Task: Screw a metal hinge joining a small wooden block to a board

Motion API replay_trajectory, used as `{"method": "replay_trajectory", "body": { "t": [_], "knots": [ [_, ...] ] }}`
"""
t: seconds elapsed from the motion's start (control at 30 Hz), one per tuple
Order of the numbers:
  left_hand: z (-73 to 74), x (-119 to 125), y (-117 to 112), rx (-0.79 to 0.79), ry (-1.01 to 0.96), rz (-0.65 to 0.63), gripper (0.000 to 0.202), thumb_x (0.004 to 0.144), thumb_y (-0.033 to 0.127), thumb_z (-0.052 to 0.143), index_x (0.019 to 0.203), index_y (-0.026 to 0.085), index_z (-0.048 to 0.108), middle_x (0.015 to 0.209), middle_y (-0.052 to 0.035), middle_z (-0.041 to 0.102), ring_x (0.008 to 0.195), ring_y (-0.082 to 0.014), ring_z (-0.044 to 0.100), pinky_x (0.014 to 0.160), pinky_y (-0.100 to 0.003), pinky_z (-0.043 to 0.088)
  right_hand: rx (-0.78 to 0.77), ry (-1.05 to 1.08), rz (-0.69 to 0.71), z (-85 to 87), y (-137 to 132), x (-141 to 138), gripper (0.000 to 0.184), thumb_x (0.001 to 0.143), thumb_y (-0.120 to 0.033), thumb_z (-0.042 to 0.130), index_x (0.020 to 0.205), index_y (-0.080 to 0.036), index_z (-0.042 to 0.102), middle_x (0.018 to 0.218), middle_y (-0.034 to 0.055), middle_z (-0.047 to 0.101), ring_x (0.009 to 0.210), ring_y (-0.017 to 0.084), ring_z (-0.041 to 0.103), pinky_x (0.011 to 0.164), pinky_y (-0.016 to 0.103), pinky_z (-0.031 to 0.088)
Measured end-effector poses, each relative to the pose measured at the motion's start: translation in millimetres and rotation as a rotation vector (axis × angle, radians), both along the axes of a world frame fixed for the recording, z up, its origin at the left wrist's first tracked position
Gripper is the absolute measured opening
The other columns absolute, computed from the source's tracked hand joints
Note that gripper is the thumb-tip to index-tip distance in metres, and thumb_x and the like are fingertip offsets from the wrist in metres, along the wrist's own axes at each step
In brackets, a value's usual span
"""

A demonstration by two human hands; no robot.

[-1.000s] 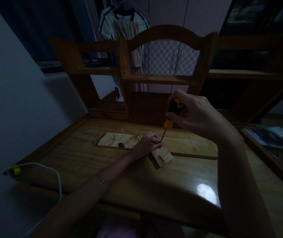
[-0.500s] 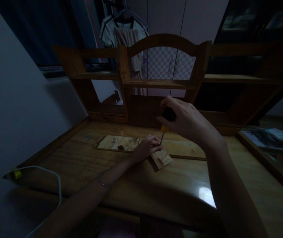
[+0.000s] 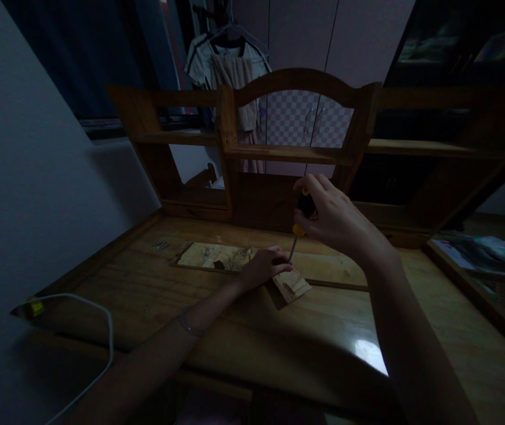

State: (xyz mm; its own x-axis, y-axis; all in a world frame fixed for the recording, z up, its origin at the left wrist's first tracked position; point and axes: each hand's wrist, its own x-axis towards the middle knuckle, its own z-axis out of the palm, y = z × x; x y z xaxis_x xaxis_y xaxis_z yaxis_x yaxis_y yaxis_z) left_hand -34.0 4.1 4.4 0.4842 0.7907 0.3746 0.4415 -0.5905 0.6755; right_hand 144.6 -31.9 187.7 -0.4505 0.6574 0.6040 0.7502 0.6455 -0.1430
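Note:
In my right hand is a screwdriver with a black and yellow handle, its fingers wrapped round the upper part. The metal shaft slants down, with its tip at the fingertips of my left hand. That hand is closed on a short wooden board, thumb and fingers beside the tip. Whether a screw is under the tip is hidden. The short board lies crosswise over a longer, stained wooden board, and its near end sticks out toward me.
Small metal pieces, perhaps screws, lie left of the long board on the wooden desk. A wooden shelf unit stands at the back. A white cable and a yellow object are at left, papers at right.
The view has shifted slightly, so everything sits a little lower and further right. My right fingers have changed position slightly on the screwdriver handle. The left hand stays on the short board.

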Motion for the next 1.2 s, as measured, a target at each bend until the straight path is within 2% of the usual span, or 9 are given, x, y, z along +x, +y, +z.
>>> {"method": "replay_trajectory", "body": {
  "t": [0.1, 0.2, 0.43, 0.57, 0.7, 0.77, 0.9, 1.1, 1.2],
  "knots": [
    [2.2, 0.2, -0.5, 0.013, 0.026, -0.013, 0.012, 0.087, 0.031, 0.074, 0.089, 0.019, 0.075, 0.093, -0.0016, 0.068, 0.087, -0.0158, 0.064, 0.078, -0.025, 0.045, 0.056, 0.008, 0.002, -0.1, 2.1, -3.1, 0.018, 0.091, -0.03, 0.059, 0.107, -0.023, 0.054, 0.106, 0.0066, 0.061, 0.089, 0.023, 0.062, 0.081, 0.036, 0.047],
    [3.6, 0.1, -1.7, 0.015, 0.017, -0.037, 0.014, 0.088, 0.033, 0.073, 0.09, 0.019, 0.075, 0.094, -0.0019, 0.068, 0.088, -0.0159, 0.064, 0.078, -0.025, 0.045, 0.072, 0.026, 0.042, 0.2, 2.6, -5.9, 0.012, 0.092, -0.028, 0.057, 0.103, -0.023, 0.055, 0.102, 0.0055, 0.063, 0.088, 0.022, 0.062, 0.08, 0.035, 0.046],
    [6.3, -0.7, -3.9, 0.015, 0.03, -0.034, 0.013, 0.091, 0.031, 0.069, 0.091, 0.019, 0.075, 0.095, -0.0022, 0.068, 0.088, -0.0156, 0.065, 0.079, -0.025, 0.045, 0.025, 0.073, 0.132, -2.1, 2.1, -6.6, 0.032, 0.086, -0.023, 0.055, 0.116, -0.021, 0.047, 0.113, 0.0108, 0.06, 0.093, 0.024, 0.06, 0.083, 0.038, 0.046],
    [6.0, -0.6, -3.6, 0.03, 0.043, -0.02, 0.014, 0.091, 0.032, 0.069, 0.09, 0.019, 0.074, 0.094, -0.0019, 0.067, 0.087, -0.0155, 0.064, 0.077, -0.025, 0.044, 0.031, 0.055, 0.06, 0.1, -0.4, -4.5, 0.029, 0.087, -0.026, 0.056, 0.115, -0.021, 0.05, 0.113, 0.0103, 0.061, 0.086, 0.023, 0.06, 0.077, 0.036, 0.046],
    [0.3, 1.5, -1.1, 0.069, 0.047, -0.038, 0.013, 0.093, 0.03, 0.067, 0.09, 0.018, 0.073, 0.092, -0.0023, 0.066, 0.088, -0.0162, 0.063, 0.078, -0.026, 0.044, 0.124, 0.052, -0.068, 2.4, -0.3, -2.4, 0.018, 0.091, -0.038, 0.058, 0.1, -0.022, 0.057, 0.102, 0.0082, 0.065, 0.086, 0.024, 0.062, 0.078, 0.037, 0.046],
    [-2.1, 2.7, 0.1, 0.074, 0.058, -0.04, 0.014, 0.094, 0.029, 0.066, 0.09, 0.018, 0.072, 0.092, -0.0026, 0.066, 0.089, -0.0167, 0.063, 0.079, -0.026, 0.045, 0.136, 0.064, -0.072, 2.1, 1.3, -2.3, 0.015, 0.093, -0.036, 0.057, 0.096, -0.022, 0.059, 0.099, 0.0078, 0.066, 0.087, 0.024, 0.062, 0.079, 0.037, 0.046],
    [-0.7, 1.8, 2.6, 0.069, 0.084, -0.046, 0.015, 0.096, 0.029, 0.062, 0.092, 0.018, 0.072, 0.095, -0.0036, 0.066, 0.09, -0.0171, 0.063, 0.08, -0.026, 0.045, 0.112, 0.08, -0.022, 0.0, 4.3, -3.6, 0.015, 0.091, -0.024, 0.054, 0.105, -0.021, 0.059, 0.106, 0.0089, 0.065, 0.093, 0.024, 0.063, 0.083, 0.037, 0.046],
    [3.4, -10.8, 10.6, -0.012, 0.057, -0.231, 0.022, 0.1, 0.018, 0.05, 0.101, 0.017, 0.071, 0.1, -0.0057, 0.068, 0.095, -0.0162, 0.065, 0.085, -0.023, 0.046, 0.037, 0.067, 0.038, -0.7, 6.1, -1.1, 0.034, 0.092, -0.025, 0.049, 0.125, -0.022, 0.058, 0.117, 0.012, 0.059, 0.104, 0.027, 0.061, 0.09, 0.04, 0.046],
    [-0.8, -13.7, 13.2, 0.028, 0.017, -0.227, 0.021, 0.097, 0.014, 0.05, 0.102, 0.017, 0.071, 0.102, -0.0062, 0.068, 0.096, -0.0161, 0.065, 0.085, -0.023, 0.047, 0.036, 0.051, 0.027, -0.3, 5.7, 0.4, 0.035, 0.094, -0.024, 0.047, 0.126, -0.02, 0.059, 0.117, 0.012, 0.059, 0.104, 0.027, 0.062, 0.09, 0.04, 0.046]
  ]
}}
